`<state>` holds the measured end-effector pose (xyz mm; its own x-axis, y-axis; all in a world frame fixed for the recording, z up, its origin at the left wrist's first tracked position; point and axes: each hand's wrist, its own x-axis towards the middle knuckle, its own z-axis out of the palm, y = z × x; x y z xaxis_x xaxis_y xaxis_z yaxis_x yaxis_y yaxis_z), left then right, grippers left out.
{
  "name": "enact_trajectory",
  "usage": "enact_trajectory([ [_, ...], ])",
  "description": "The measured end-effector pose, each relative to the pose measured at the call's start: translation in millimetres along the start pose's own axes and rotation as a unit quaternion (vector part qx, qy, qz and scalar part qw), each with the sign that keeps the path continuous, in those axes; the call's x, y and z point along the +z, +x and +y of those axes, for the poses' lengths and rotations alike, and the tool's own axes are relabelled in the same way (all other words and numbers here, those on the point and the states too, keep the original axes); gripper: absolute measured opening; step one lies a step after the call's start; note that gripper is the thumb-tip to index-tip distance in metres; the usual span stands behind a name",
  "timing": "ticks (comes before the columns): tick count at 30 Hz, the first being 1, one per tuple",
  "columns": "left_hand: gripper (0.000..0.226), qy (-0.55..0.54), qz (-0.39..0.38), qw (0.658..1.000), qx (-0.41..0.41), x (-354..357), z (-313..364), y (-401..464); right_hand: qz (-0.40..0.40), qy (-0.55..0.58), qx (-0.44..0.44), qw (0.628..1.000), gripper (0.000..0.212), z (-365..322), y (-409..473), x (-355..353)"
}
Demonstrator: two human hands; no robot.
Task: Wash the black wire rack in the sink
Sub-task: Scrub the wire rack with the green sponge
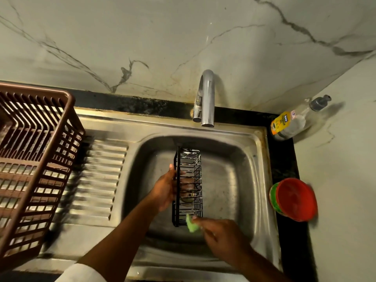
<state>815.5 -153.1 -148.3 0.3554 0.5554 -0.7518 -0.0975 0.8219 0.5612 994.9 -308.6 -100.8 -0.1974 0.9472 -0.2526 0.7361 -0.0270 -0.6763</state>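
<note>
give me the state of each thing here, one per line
rack: on edge in the sink, gripped by left hand
sponge: pinched by right hand, against rack's near end
tap: no water running
basket: on drainboard, looks empty
bottle: upright, pump on
tub: lid on

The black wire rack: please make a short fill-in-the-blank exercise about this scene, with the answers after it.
1. The left hand holds the black wire rack over the ____.
2. The right hand presses a ____ scrubber against the rack's near end.
3. No water runs from the ____.
4. The basket on the drainboard is ____.

Answers: sink; green; faucet; brown
</note>
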Motion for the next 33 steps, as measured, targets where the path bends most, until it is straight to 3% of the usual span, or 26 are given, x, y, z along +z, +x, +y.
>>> enact_trajectory([
  [3,0.064,0.145,-0.016,0.989,-0.006,-12,-25,-9,0.092,0.074,0.103,0.988,0.037,3,1,-11],
  [6,0.069,0.289,-0.072,0.954,-0.012,-21,-49,-20,0.166,0.14,0.168,0.962,0.034,10,4,-14],
  [8,0.048,0.291,-0.073,0.954,-0.027,-20,-60,-25,0.193,0.176,0.196,0.945,0.031,12,5,-14],
  [10,0.022,0.259,-0.024,0.965,-0.023,-16,-67,-25,0.207,0.196,0.203,0.937,0.03,10,4,-16],
  [11,0.02,0.241,0.001,0.97,-0.015,-13,-66,-26,0.211,0.202,0.202,0.935,0.031,8,2,-18],
  [14,0.051,0.179,-0.015,0.984,0.001,6,-42,-34,0.22,0.217,0.202,0.929,0.036,-1,-2,-30],
  [16,0.054,0.153,-0.043,0.987,0.012,24,-14,-45,0.235,0.231,0.195,0.924,0.031,-8,-4,-42],
  [19,0.076,0.081,-0.092,0.992,0.03,37,22,-56,0.279,0.231,0.162,0.918,0.027,-21,-2,-64],
  [22,0.08,0.001,-0.094,0.995,0.022,44,38,-61,0.309,0.165,0.107,0.931,0.033,-33,8,-84],
  [29,0.078,-0.002,-0.049,0.999,0.013,55,33,-68,0.219,-0.039,-0.055,0.973,0.036,-67,72,-84],
  [33,0.075,-0.046,0.009,0.999,0.001,54,36,-60,0.187,-0.183,-0.151,0.953,0.041,-77,79,-58],
])
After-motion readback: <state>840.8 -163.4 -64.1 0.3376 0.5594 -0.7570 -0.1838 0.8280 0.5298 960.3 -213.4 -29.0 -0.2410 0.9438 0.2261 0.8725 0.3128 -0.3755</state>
